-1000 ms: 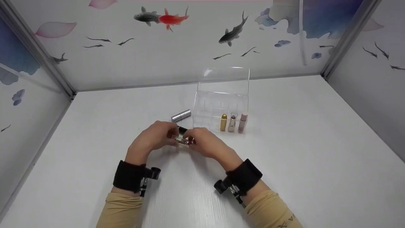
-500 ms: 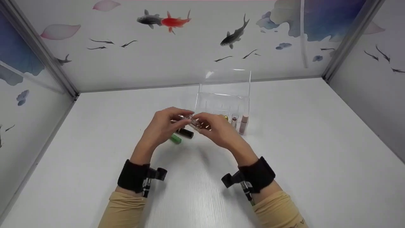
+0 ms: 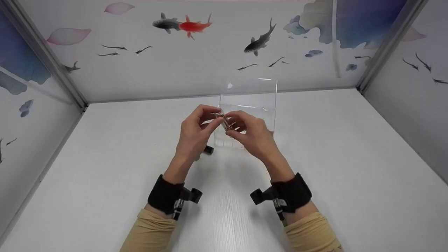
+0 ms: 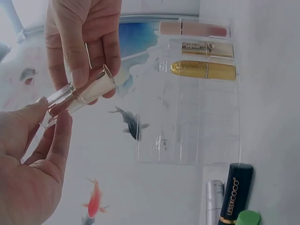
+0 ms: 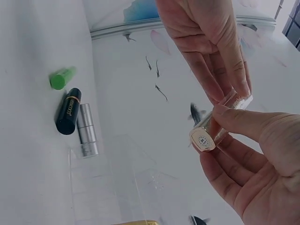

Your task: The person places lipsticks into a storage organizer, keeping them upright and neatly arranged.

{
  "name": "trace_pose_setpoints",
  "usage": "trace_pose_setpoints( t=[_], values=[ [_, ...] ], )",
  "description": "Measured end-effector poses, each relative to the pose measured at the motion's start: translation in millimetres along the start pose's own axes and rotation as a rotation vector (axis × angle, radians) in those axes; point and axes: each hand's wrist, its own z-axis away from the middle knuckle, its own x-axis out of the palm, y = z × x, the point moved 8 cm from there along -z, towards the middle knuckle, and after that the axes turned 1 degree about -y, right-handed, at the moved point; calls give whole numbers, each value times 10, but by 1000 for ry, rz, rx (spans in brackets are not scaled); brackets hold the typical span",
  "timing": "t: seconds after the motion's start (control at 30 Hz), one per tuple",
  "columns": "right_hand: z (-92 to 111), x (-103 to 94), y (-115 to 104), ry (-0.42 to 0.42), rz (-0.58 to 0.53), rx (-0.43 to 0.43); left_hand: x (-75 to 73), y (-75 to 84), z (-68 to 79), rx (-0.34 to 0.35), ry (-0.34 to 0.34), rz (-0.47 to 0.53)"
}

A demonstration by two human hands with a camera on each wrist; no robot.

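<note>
L of clear box [image 4: 187, 112], on tbl [image 3: 332, 175]: green tube [image 5: 63, 78], black tube [image 5: 68, 112], then silver tube [image 5: 87, 129] by box edge, can't tell if touching. Then my L hand [image 3: 195, 132], pinching clear-cap end of lipstick tube [image 4: 97, 90]. It's tilted, up in the air, btwn hands; from head, lines up w/ box's L half. R hand [image 3: 254, 132] pinches gold base end. 1 sec ago both were lower w/ it, off box's front L corner; L hand now blocks head view of silver. In box's R side: gold tube [image 4: 204, 70], clear-topped tube [image 4: 206, 48], pink tube [image 4: 194, 29].
</note>
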Motion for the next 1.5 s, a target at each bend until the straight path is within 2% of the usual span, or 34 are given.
trace_pose_setpoints(
  t=[0.3,0.53,0.8,1.0,1.5],
  values=[
    [-8,-129,154,98,-34,49,282,175,-99,115,82,-122],
    [-2,-209,358,172,-34,104,486,76,-186,130,51,-212],
    [-9,-198,390,213,61,94,540,73,-189,227,79,-342],
    [-20,-155,409,222,117,69,574,46,-183,271,88,-428],
    [-27,-125,447,218,134,14,620,-17,-171,247,73,-464]
  ],
)
